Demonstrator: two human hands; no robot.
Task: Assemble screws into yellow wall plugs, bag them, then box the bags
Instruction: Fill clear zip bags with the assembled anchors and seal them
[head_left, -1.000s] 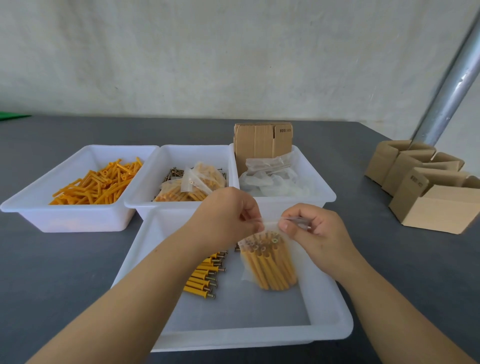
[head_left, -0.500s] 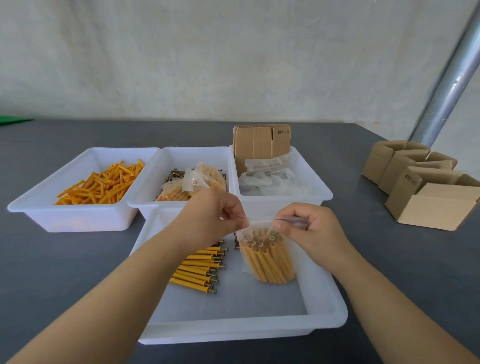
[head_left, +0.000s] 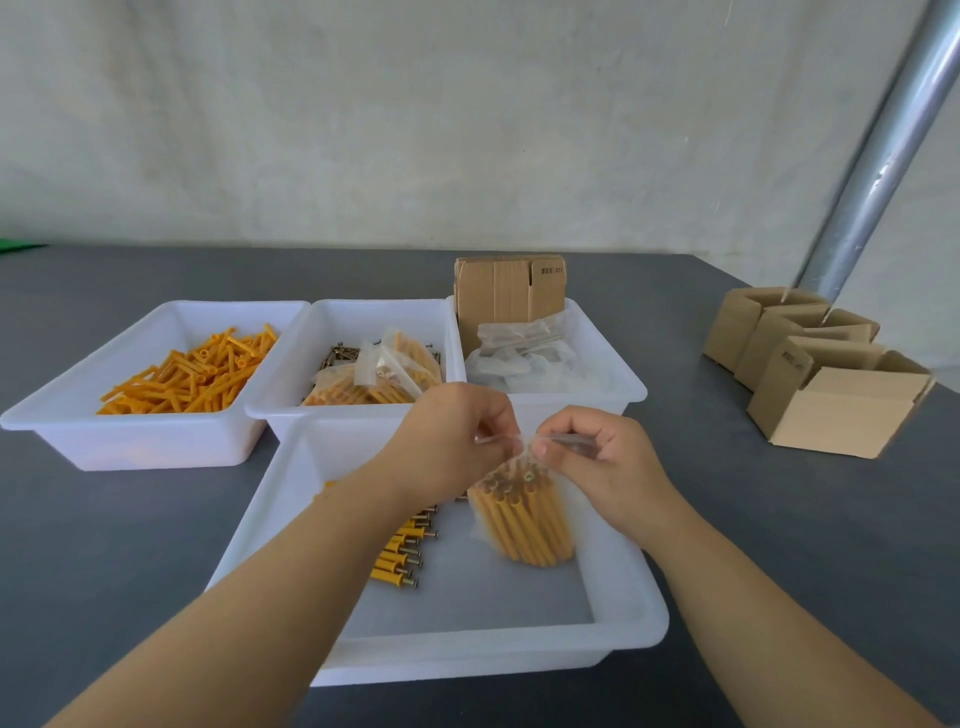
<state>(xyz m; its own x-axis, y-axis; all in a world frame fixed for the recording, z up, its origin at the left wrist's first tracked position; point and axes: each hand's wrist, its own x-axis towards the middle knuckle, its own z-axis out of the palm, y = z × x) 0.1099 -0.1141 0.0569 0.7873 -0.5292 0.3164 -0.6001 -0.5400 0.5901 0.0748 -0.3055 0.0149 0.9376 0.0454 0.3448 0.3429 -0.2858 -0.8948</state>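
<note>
Nearest the camera, a wide white plastic tray (head_left: 613, 631) sits on the dark grey table (head_left: 78, 519), and both bare forearms reach in over it. Above the tray's middle hangs a small clear plastic bag packed with yellow wall plugs (head_left: 522, 519), the screw heads showing at their upper ends. The left hand (head_left: 452, 441) has its fingers curled, thumb and fingertips pinching the bag's top edge from the left. The right hand (head_left: 605, 467) pinches the same top edge from the right, its fingers bent round the strip, so the two hands nearly meet above the bundle. On the tray floor, left of the bag and partly hidden by the left forearm, lies a row of yellow plugs with screws fitted (head_left: 402, 558). Behind this tray stand three smaller white bins side by side: the left bin (head_left: 62, 431) holds loose yellow plugs, the middle bin (head_left: 332, 312) holds dark screws and filled bags, and the right bin (head_left: 631, 384) holds empty clear bags with a flat brown cardboard piece (head_left: 509, 293) standing at its back. Further right on the table is a cluster of open brown cardboard boxes (head_left: 831, 410), well apart from the trays, with a slanting metal pole (head_left: 883, 150) rising behind them against the pale wall.
</note>
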